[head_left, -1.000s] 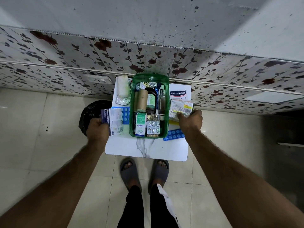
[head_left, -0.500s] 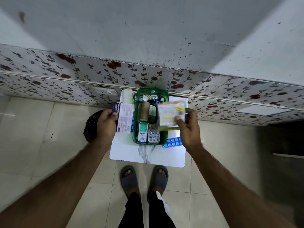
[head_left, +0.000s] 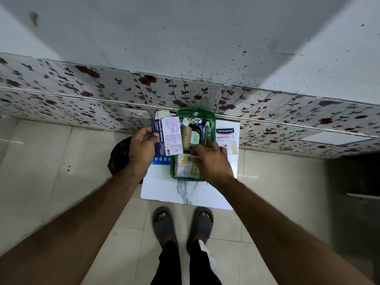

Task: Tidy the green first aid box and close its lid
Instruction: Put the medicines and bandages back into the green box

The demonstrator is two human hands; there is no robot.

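The green first aid box [head_left: 211, 117] stands open on a small white marble-patterned table [head_left: 164, 188], filled with bottles, a brown roll and foil packets. My left hand [head_left: 141, 149] holds a blue-and-white medicated dressings box [head_left: 168, 136] just left of the green box. My right hand [head_left: 211, 161] reaches into the near end of the green box, fingers on a white-and-yellow medicine pack [head_left: 186, 166] lying there; whether it still grips the pack is unclear. No lid is visible.
A Hansaplast washproof box [head_left: 226, 138] lies on the table right of the green box. A blue blister strip [head_left: 160, 160] peeks out under my left hand. A black bag [head_left: 118, 155] sits on the floor to the left. Floral wall panels rise behind.
My right hand carried the white-and-yellow pack from the table's right side over the box and down into its near end. My left hand lifted the dressings box higher.
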